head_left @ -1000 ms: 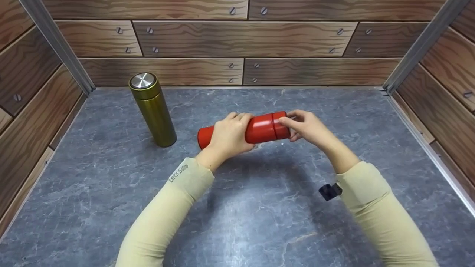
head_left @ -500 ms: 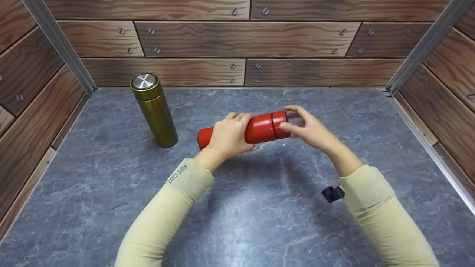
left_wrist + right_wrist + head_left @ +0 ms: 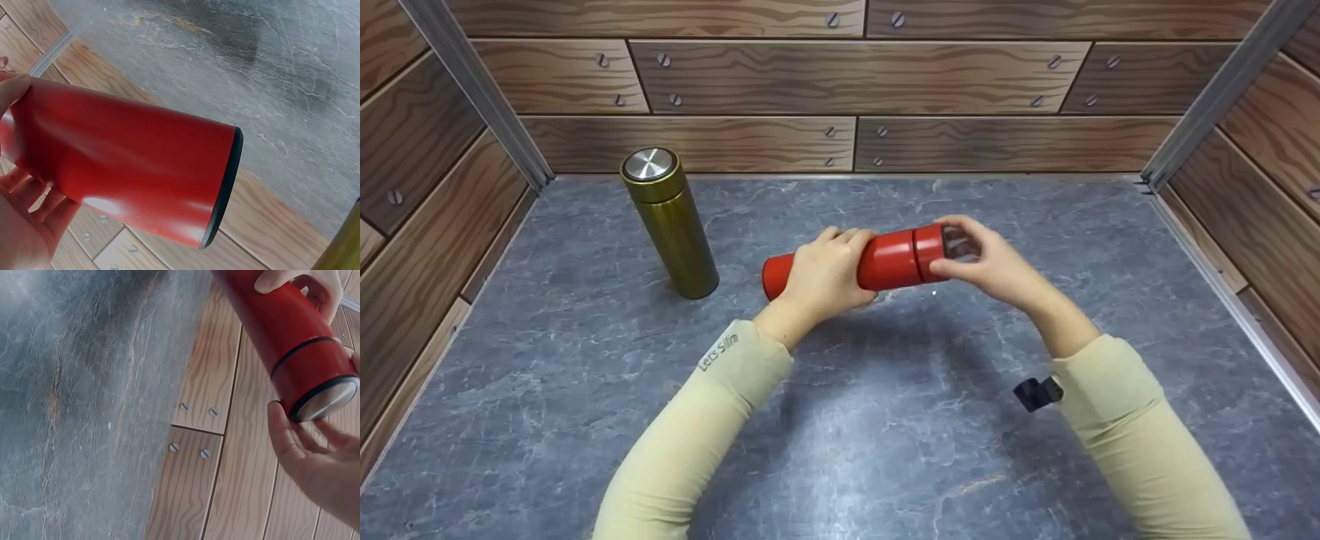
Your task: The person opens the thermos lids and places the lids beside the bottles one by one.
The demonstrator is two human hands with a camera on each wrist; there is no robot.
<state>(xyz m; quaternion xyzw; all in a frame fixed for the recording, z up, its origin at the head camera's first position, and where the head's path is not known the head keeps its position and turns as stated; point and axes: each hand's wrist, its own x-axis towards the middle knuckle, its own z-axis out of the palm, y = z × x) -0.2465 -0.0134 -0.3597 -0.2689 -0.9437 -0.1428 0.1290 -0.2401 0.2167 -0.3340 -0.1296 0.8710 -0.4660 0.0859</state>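
Note:
A red thermos (image 3: 889, 260) is held nearly level above the table, its lid end to the right and slightly higher. My left hand (image 3: 826, 276) grips its body around the middle. At the other end my right hand (image 3: 997, 262) has its thumb and fingers around the red lid (image 3: 928, 253). In the right wrist view the lid's silvery end disc (image 3: 329, 400) shows, with a dark seam between lid and body. The dark-rimmed base (image 3: 222, 188) shows in the left wrist view. Some right fingers are partly hidden behind the lid.
An olive-gold thermos (image 3: 675, 232) with a silver-topped lid stands upright on the grey marbled table (image 3: 840, 435), left of the red one. Wood-patterned walls (image 3: 855, 79) with metal corner strips enclose the back and sides. A small black device (image 3: 1037, 393) sits at the right cuff.
The right hand's fingers have shifted their hold about the lid, spreading and turning around its end. The left hand and the red thermos have stayed almost in place.

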